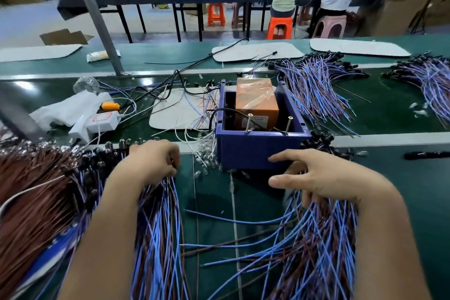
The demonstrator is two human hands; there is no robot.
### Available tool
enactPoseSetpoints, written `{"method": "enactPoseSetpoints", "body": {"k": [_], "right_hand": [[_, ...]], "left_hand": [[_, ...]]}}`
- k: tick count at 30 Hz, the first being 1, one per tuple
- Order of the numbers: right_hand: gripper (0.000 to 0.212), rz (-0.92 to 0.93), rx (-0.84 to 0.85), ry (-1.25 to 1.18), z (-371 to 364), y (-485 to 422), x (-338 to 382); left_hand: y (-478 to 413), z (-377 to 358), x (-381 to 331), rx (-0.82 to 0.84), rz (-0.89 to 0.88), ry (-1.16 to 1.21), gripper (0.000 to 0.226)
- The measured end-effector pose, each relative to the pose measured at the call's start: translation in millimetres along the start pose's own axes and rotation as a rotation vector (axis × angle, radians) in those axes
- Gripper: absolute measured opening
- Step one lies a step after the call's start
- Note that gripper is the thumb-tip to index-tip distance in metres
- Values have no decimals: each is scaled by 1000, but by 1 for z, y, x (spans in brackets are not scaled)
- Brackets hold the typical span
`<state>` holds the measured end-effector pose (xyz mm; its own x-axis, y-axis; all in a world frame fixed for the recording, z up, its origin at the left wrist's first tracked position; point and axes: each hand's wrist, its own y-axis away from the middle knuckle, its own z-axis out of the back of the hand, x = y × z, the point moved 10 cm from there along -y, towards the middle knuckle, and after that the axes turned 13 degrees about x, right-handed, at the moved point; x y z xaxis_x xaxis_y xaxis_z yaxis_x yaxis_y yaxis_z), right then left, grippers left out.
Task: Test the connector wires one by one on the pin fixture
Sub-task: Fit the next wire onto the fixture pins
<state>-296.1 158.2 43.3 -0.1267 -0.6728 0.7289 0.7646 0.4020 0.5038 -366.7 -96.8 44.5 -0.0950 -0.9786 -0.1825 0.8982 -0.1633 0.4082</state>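
The pin fixture point(258, 151), a blue plastic box with two brass pins point(249, 123) on its near rim, sits on the green surface point(401, 190) just beyond the hands. The left hand point(152, 162) has its fingers curled tight round thin blue-and-brown connector wires point(158, 226). The right hand point(316, 178) rests on a second bundle point(316, 238), thumb and forefinger straight, the other fingers seemingly hooked into it.

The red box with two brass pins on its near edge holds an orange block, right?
Not quite: the head view shows the box is blue, not red. The two brass pins on its near edge and the orange block inside are as you say.
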Motion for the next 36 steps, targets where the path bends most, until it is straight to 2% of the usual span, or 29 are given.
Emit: {"method": "enactPoseSetpoints", "body": {"k": [2,4,6,8,10,11,12,14,16,18,19,22,24,26,28,30,32,34,36], "right_hand": [[55,57,-27,-12,-3,-6,12],[36,147,-59,-113,-7,-12,30],[39,252,-29,-358,-20,-17,50],[60,348,138,-636,-43,-21,73],[74,425,322,-857,-65,-23,96],[73,457,354,-944,-68,-23,102],[65,481,338,-1008,-67,-23,105],[38,535,204,-1068,-51,-22,101],[26,587,46,-1124,-28,-17,91],[23,613,-96,-1209,-5,-8,77],[20,627,-163,-1255,6,-4,69],[25,615,-316,-1302,27,4,47],[27,587,-405,-1260,34,6,35],[24,600,-450,-1220,37,7,33],[26,608,-445,-1152,36,5,37],[27,589,-415,-1034,31,2,45],[28,542,-370,-860,22,-2,53],[30,446,-301,-635,10,-8,59],[31,353,-190,-468,-5,-14,60]], "left_hand": [[11,20,-11,-125,-130,182,24],[33,51,-28,-364,-318,411,26],[63,76,-45,-561,-566,752,22],[89,82,-73,-580,-847,986,16],[106,76,-106,-495,-1049,1017,14],[111,71,-119,-436,-1111,1002,15],[114,67,-130,-372,-1157,993,15],[119,60,-144,-180,-1238,971,18],[126,41,-158,154,-1275,862,22],[130,6,-168,519,-1182,688,34],[131,-11,-171,633,-1130,583,38],[121,-50,-180,778,-1002,315,38],[109,-63,-181,817,-926,264,31],[93,-59,-178,712,-885,298,19],[73,-36,-173,440,-841,443,13],[55,-7,-155,132,-757,717,15],[45,13,-131,-104,-688,1020,19],[40,23,-111,-242,-677,1270,20],[38,26,-97,-314,-652,1401,21]]}}
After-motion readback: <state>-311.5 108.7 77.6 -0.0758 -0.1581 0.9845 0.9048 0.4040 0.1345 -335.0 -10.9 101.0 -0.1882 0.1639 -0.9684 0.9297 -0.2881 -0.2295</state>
